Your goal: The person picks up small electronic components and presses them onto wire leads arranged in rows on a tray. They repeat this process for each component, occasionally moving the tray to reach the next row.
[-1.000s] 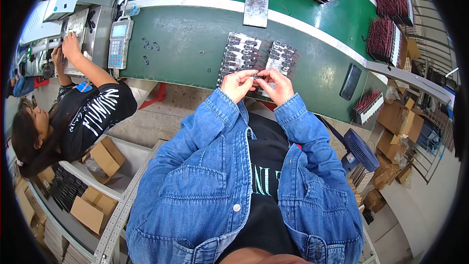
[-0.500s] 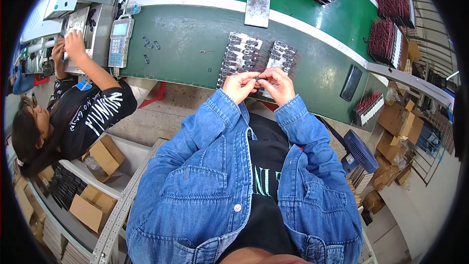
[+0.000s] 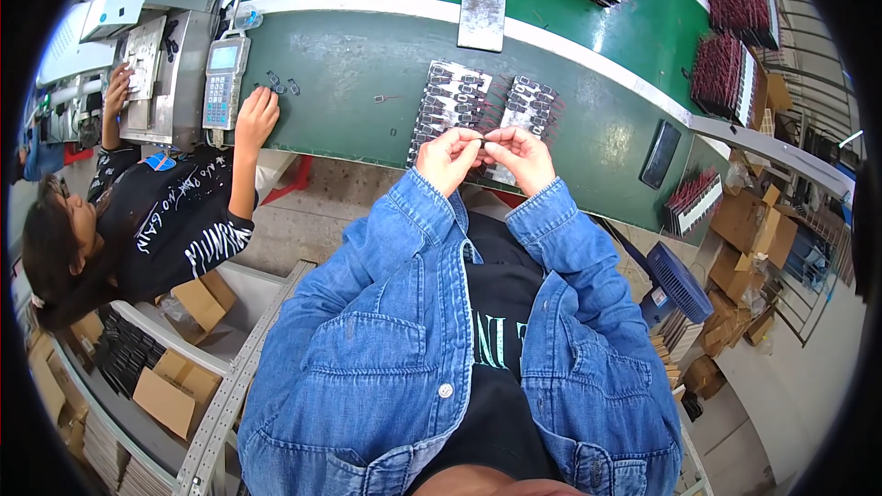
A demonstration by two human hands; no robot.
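both forearms in denim sleeves rise from the lower edge, wrists bent inward, hands meeting at the near edge of the green bench point(image 3: 367, 64). left hand point(image 3: 447, 158) and right hand point(image 3: 522, 156) curled, fingertips pinched narrow on one small dark part point(image 3: 483, 139) held between them, too small to make out. it hovers just over two trays of parts point(image 3: 450, 103).

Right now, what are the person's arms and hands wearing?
Both arms are covered by a blue denim jacket with buttoned chest pockets and cuffs at the wrists. The left hand and right hand are bare, with no gloves.
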